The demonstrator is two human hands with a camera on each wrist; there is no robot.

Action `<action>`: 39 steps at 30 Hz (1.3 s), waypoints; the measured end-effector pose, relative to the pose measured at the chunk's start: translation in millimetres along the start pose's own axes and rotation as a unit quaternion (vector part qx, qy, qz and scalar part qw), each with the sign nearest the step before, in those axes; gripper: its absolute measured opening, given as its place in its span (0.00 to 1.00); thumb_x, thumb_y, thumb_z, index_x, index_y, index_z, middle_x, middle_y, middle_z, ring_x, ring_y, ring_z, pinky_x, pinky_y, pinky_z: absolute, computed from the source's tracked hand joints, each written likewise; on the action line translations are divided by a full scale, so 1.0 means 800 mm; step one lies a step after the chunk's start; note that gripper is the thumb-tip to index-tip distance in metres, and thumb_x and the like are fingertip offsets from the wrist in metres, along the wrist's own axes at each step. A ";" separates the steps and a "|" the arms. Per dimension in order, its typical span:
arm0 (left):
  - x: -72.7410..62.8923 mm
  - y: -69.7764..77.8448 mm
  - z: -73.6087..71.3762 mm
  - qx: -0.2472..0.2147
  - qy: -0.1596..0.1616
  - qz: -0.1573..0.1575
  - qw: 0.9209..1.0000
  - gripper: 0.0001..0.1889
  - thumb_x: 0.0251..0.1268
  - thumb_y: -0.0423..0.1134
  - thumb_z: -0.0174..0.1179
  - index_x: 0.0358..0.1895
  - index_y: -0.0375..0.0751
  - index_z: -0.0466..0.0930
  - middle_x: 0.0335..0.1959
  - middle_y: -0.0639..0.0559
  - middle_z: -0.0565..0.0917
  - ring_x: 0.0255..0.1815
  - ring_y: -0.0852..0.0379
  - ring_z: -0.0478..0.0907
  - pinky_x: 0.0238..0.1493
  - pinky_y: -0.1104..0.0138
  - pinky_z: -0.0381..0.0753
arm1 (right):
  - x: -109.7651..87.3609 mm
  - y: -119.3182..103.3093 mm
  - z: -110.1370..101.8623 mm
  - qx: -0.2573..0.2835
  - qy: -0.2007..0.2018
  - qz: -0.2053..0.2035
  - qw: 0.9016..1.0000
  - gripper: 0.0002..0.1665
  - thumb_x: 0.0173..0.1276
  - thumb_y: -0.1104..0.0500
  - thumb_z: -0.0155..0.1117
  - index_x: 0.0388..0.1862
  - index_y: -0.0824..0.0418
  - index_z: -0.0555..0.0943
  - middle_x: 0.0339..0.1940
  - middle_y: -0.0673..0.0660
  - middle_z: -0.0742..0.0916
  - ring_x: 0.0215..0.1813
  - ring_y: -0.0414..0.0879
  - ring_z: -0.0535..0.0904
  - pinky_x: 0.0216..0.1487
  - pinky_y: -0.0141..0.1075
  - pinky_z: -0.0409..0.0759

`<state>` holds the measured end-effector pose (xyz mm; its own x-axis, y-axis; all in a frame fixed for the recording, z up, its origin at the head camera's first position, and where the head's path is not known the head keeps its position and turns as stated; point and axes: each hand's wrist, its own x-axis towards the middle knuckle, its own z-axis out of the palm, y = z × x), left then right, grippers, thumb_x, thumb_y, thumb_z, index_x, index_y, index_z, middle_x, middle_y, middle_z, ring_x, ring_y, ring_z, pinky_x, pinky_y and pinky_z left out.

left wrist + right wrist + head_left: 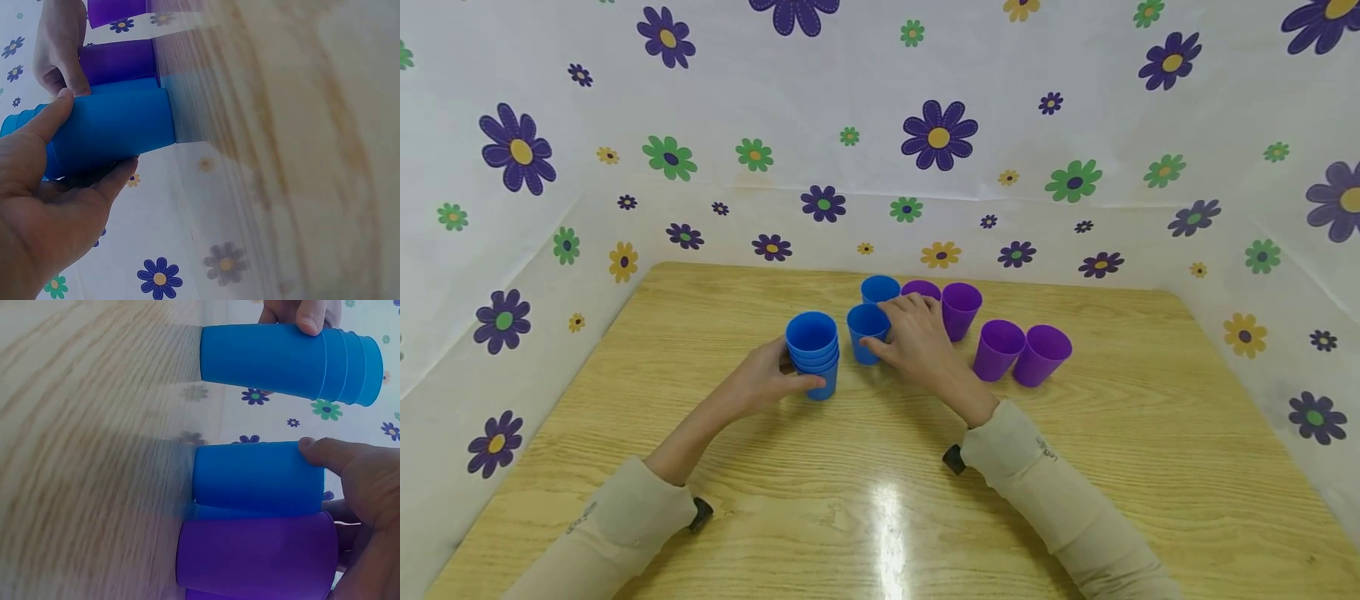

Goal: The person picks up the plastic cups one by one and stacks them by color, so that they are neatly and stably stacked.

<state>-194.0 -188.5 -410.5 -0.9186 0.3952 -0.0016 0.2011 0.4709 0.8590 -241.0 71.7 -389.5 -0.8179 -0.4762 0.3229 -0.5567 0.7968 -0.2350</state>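
My left hand (767, 383) grips a stack of nested blue cups (823, 379), thumb on the near side and fingers round the far left. Several rims show at its top, and the stack stands upright on the table in the right wrist view. Just to its right, my right hand (917, 337) holds a single upright blue cup (862, 342) near its rim, with the thumb on the near side; the other fingers are partly hidden behind cups in the right wrist view. Another blue cup (880, 288) stands close behind that one.
Beyond my right hand are a partly covered purple cup (925, 288) and a second purple cup (958, 315). Two more, a purple cup (997, 354) and its neighbour purple cup (1041, 360), stand to the right. Flower-printed sheeting (880, 92) surrounds the wooden table (820, 517).
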 end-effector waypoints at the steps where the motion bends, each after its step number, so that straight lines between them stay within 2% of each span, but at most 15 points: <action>1: 0.000 0.000 0.000 0.000 0.000 0.000 1.000 0.39 0.68 0.38 0.71 0.75 0.28 0.60 0.68 0.31 0.75 0.67 0.33 0.75 0.68 0.43 0.75 | 0.000 0.000 0.000 0.006 0.005 -0.002 1.000 0.36 0.69 0.42 0.73 0.64 0.68 0.81 0.61 0.64 0.85 0.65 0.59 0.75 0.71 0.58 0.66; 8: 0.000 0.002 0.000 0.006 0.001 0.002 1.000 0.39 0.68 0.38 0.71 0.75 0.28 0.61 0.67 0.31 0.76 0.66 0.34 0.76 0.66 0.43 0.76 | -0.003 -0.002 -0.004 0.089 0.055 -0.016 0.994 0.35 0.66 0.50 0.75 0.63 0.72 0.79 0.60 0.67 0.85 0.65 0.61 0.76 0.71 0.55 0.70; 15: 0.000 0.002 0.000 0.008 0.000 0.000 1.000 0.38 0.68 0.37 0.71 0.74 0.27 0.61 0.66 0.30 0.76 0.65 0.33 0.77 0.66 0.44 0.76 | -0.004 -0.011 -0.014 0.172 0.073 -0.013 0.982 0.38 0.66 0.53 0.74 0.68 0.73 0.74 0.65 0.68 0.81 0.66 0.63 0.74 0.66 0.54 0.77; 24: 0.000 0.001 0.000 0.006 -0.002 0.002 1.000 0.38 0.68 0.36 0.71 0.75 0.28 0.61 0.66 0.31 0.76 0.65 0.33 0.77 0.66 0.43 0.76 | -0.006 -0.018 -0.031 0.286 0.098 0.004 0.953 0.37 0.63 0.59 0.74 0.68 0.74 0.73 0.58 0.69 0.79 0.56 0.60 0.78 0.58 0.53 0.82; 28: 0.000 0.001 0.000 0.003 -0.002 0.005 1.000 0.38 0.68 0.36 0.71 0.75 0.28 0.61 0.66 0.30 0.76 0.65 0.33 0.77 0.66 0.43 0.76 | -0.007 -0.018 -0.037 0.312 0.094 0.022 0.945 0.37 0.63 0.59 0.74 0.67 0.73 0.73 0.57 0.67 0.79 0.53 0.58 0.78 0.56 0.53 0.83; 32: -0.001 0.002 0.000 0.000 -0.003 0.006 1.000 0.37 0.68 0.35 0.70 0.74 0.27 0.61 0.66 0.30 0.76 0.65 0.33 0.77 0.66 0.43 0.76 | -0.007 -0.019 -0.044 0.319 0.093 0.031 0.943 0.38 0.62 0.58 0.75 0.67 0.72 0.73 0.57 0.66 0.81 0.51 0.57 0.80 0.54 0.53 0.84; 35: -0.001 0.003 0.000 0.000 -0.003 0.007 1.000 0.37 0.68 0.35 0.70 0.74 0.27 0.61 0.66 0.30 0.76 0.65 0.33 0.77 0.65 0.43 0.77 | -0.007 -0.020 -0.049 0.323 0.094 0.032 0.941 0.38 0.63 0.58 0.75 0.69 0.72 0.72 0.57 0.66 0.84 0.50 0.57 0.82 0.53 0.49 0.85; 39: 0.000 0.003 0.000 -0.001 -0.004 0.010 1.000 0.37 0.68 0.34 0.70 0.74 0.27 0.61 0.66 0.30 0.76 0.65 0.33 0.77 0.65 0.43 0.77 | -0.007 -0.022 -0.055 0.346 0.097 0.022 0.933 0.39 0.65 0.60 0.74 0.71 0.73 0.71 0.58 0.67 0.85 0.51 0.57 0.85 0.54 0.48 0.86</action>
<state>-193.4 -187.8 -408.6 -0.9116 0.4109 0.0122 0.2195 0.4614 0.8596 -220.4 76.2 -346.8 -0.8380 -0.3194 0.4423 -0.5383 0.3516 -0.7659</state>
